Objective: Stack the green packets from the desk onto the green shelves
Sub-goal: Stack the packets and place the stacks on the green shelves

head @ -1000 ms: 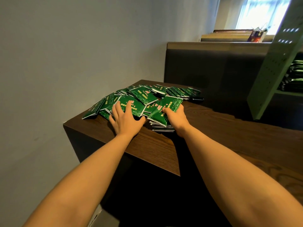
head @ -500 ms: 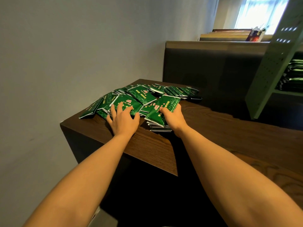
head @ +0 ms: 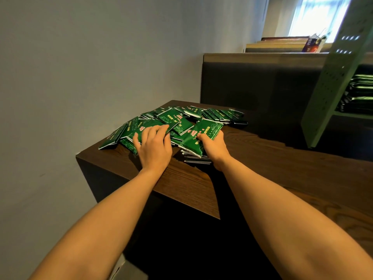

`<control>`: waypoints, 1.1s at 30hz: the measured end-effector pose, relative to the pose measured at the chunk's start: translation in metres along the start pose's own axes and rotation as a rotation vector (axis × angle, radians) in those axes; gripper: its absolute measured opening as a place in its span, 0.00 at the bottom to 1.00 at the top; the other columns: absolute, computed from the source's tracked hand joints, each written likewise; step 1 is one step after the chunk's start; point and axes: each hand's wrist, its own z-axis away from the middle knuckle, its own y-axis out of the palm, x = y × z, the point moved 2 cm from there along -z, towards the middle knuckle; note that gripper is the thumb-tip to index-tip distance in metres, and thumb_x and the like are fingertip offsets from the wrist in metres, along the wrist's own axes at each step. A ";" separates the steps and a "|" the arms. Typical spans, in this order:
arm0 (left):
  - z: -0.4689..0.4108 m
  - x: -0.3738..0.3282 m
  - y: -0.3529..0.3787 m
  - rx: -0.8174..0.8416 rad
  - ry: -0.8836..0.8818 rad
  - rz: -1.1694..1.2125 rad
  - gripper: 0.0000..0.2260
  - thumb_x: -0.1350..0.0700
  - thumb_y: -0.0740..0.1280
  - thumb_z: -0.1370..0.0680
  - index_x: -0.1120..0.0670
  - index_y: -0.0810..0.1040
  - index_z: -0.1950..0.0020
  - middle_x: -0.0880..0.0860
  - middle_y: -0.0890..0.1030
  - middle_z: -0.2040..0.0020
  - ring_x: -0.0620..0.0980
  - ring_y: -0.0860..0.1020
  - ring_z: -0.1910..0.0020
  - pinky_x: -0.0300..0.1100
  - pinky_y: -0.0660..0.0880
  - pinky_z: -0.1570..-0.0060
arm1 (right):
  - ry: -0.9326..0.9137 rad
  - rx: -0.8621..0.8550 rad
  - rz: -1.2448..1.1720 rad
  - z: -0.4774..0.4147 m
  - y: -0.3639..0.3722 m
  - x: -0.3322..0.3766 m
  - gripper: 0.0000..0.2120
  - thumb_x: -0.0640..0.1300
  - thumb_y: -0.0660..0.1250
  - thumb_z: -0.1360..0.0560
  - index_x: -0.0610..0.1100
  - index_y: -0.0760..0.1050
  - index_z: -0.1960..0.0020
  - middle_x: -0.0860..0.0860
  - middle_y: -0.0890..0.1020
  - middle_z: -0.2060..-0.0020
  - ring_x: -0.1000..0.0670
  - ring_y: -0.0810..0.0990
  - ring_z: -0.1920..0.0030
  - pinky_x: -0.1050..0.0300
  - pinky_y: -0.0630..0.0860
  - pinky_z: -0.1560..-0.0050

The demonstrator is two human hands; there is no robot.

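Observation:
A loose heap of green packets with pink and white print covers the far left corner of the dark wooden desk. My left hand lies on the heap's near left side, its fingers curling over one packet. My right hand grips a small stack of packets at the heap's near right edge, thumb on top, fingers hidden beneath. The green shelves stand at the right, with more green packets piled on one shelf.
A grey wall runs along the left of the desk. Behind the desk rises a dark partition with books on top. The shelf's perforated green upright leans into view at the upper right.
My left hand's fingers have curled from flat onto a packet in the heap. My right hand keeps its hold on the stack. The view has shifted slightly.

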 end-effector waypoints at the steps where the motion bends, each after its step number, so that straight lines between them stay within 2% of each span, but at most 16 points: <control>1: -0.001 -0.005 -0.004 -0.032 0.026 0.034 0.13 0.52 0.62 0.19 0.50 0.79 0.36 0.49 0.80 0.41 0.51 0.75 0.38 0.58 0.59 0.30 | 0.005 -0.001 -0.001 0.001 0.001 0.001 0.27 0.44 0.69 0.20 0.43 0.60 0.27 0.50 0.77 0.46 0.50 0.79 0.48 0.48 0.77 0.42; 3: -0.004 -0.017 -0.011 -0.050 0.063 0.128 0.14 0.51 0.61 0.19 0.51 0.80 0.38 0.50 0.81 0.43 0.50 0.77 0.42 0.52 0.67 0.36 | -0.002 -0.001 0.010 0.004 0.003 0.001 0.28 0.45 0.69 0.20 0.43 0.59 0.27 0.53 0.76 0.47 0.48 0.79 0.45 0.45 0.78 0.37; 5: -0.006 -0.032 -0.017 -0.014 0.069 0.235 0.13 0.50 0.61 0.18 0.53 0.82 0.42 0.50 0.82 0.47 0.51 0.78 0.48 0.47 0.73 0.48 | -0.025 0.005 0.033 0.008 0.004 0.001 0.29 0.45 0.70 0.21 0.44 0.57 0.27 0.54 0.76 0.47 0.47 0.80 0.42 0.43 0.77 0.35; 7: -0.008 -0.044 -0.019 0.031 0.025 0.326 0.11 0.50 0.62 0.18 0.54 0.81 0.52 0.50 0.80 0.56 0.52 0.77 0.57 0.44 0.70 0.61 | -0.050 0.007 0.046 0.013 0.004 0.001 0.31 0.45 0.70 0.21 0.44 0.56 0.25 0.55 0.76 0.47 0.47 0.79 0.41 0.44 0.77 0.35; 10: -0.019 -0.057 -0.021 0.058 -0.108 0.427 0.19 0.49 0.64 0.20 0.55 0.68 0.68 0.51 0.70 0.71 0.52 0.67 0.71 0.47 0.63 0.70 | -0.076 0.007 0.059 0.018 0.002 -0.001 0.32 0.46 0.71 0.22 0.44 0.57 0.25 0.53 0.78 0.44 0.47 0.80 0.39 0.41 0.77 0.34; 12: -0.027 -0.062 -0.026 0.075 -0.204 0.494 0.22 0.50 0.67 0.21 0.53 0.61 0.71 0.49 0.62 0.74 0.50 0.60 0.73 0.46 0.57 0.69 | -0.084 0.010 0.064 0.020 0.002 -0.002 0.32 0.47 0.71 0.22 0.45 0.58 0.25 0.51 0.78 0.43 0.47 0.80 0.40 0.41 0.77 0.34; 16: -0.040 -0.065 -0.019 0.262 -0.389 0.593 0.22 0.46 0.68 0.22 0.51 0.60 0.68 0.49 0.61 0.71 0.50 0.60 0.70 0.46 0.59 0.65 | -0.066 0.030 0.088 0.022 0.002 0.000 0.31 0.45 0.70 0.21 0.46 0.57 0.24 0.50 0.78 0.40 0.46 0.80 0.39 0.41 0.77 0.34; 18: -0.043 -0.065 -0.014 0.442 -0.498 0.672 0.19 0.40 0.66 0.24 0.53 0.67 0.64 0.52 0.70 0.67 0.50 0.69 0.66 0.45 0.70 0.60 | -0.063 0.039 0.101 0.022 0.001 0.000 0.31 0.45 0.70 0.21 0.46 0.57 0.24 0.49 0.78 0.39 0.46 0.80 0.39 0.42 0.77 0.34; 19: -0.043 -0.066 -0.011 0.551 -0.550 0.714 0.21 0.36 0.65 0.25 0.54 0.73 0.58 0.52 0.77 0.60 0.50 0.76 0.59 0.51 0.77 0.51 | -0.064 0.045 0.104 0.022 0.001 0.001 0.31 0.45 0.70 0.21 0.46 0.57 0.24 0.49 0.78 0.39 0.47 0.80 0.39 0.42 0.77 0.34; 21: -0.040 -0.068 -0.012 0.719 -0.633 0.806 0.25 0.36 0.64 0.24 0.57 0.77 0.45 0.51 0.81 0.46 0.54 0.81 0.48 0.56 0.78 0.42 | -0.068 0.049 0.100 0.021 0.001 0.000 0.31 0.45 0.70 0.21 0.46 0.58 0.24 0.49 0.78 0.38 0.47 0.80 0.40 0.42 0.77 0.34; 23: -0.039 -0.070 -0.015 0.814 -0.626 0.874 0.20 0.39 0.66 0.22 0.56 0.80 0.47 0.54 0.85 0.51 0.54 0.85 0.54 0.51 0.82 0.50 | -0.069 0.055 0.094 0.019 0.002 -0.001 0.31 0.45 0.70 0.22 0.46 0.58 0.25 0.48 0.79 0.38 0.47 0.81 0.39 0.40 0.77 0.34; 25: -0.039 -0.068 -0.019 0.867 -0.606 0.898 0.22 0.37 0.66 0.23 0.55 0.81 0.47 0.53 0.86 0.58 0.51 0.85 0.61 0.43 0.82 0.62 | -0.060 0.064 0.073 0.019 0.002 -0.001 0.30 0.46 0.70 0.21 0.46 0.58 0.25 0.49 0.78 0.38 0.47 0.80 0.39 0.41 0.77 0.33; 26: -0.038 -0.065 -0.020 0.887 -0.607 0.906 0.25 0.34 0.65 0.24 0.55 0.81 0.44 0.53 0.86 0.57 0.51 0.85 0.61 0.43 0.81 0.61 | -0.058 0.069 0.058 0.019 0.001 0.000 0.29 0.47 0.69 0.20 0.46 0.59 0.25 0.50 0.78 0.38 0.47 0.80 0.38 0.42 0.77 0.32; 28: -0.037 -0.060 -0.018 0.921 -0.592 0.851 0.28 0.31 0.59 0.23 0.55 0.80 0.42 0.54 0.84 0.53 0.51 0.83 0.57 0.45 0.77 0.52 | -0.069 0.079 0.025 0.023 0.001 0.003 0.29 0.53 0.67 0.18 0.46 0.59 0.24 0.51 0.76 0.36 0.47 0.78 0.36 0.43 0.75 0.30; 30: -0.034 -0.058 -0.017 0.904 -0.560 0.761 0.26 0.38 0.51 0.18 0.54 0.79 0.40 0.53 0.78 0.51 0.49 0.76 0.54 0.48 0.71 0.46 | -0.077 0.088 0.025 0.027 0.001 0.009 0.33 0.61 0.63 0.18 0.45 0.57 0.21 0.53 0.72 0.33 0.48 0.75 0.31 0.46 0.71 0.27; 33: -0.031 -0.058 -0.014 0.864 -0.505 0.666 0.14 0.51 0.56 0.17 0.55 0.79 0.45 0.53 0.78 0.50 0.48 0.75 0.55 0.45 0.71 0.50 | -0.048 0.097 0.026 0.032 0.000 0.015 0.37 0.65 0.56 0.17 0.44 0.51 0.18 0.53 0.68 0.29 0.49 0.69 0.28 0.52 0.65 0.29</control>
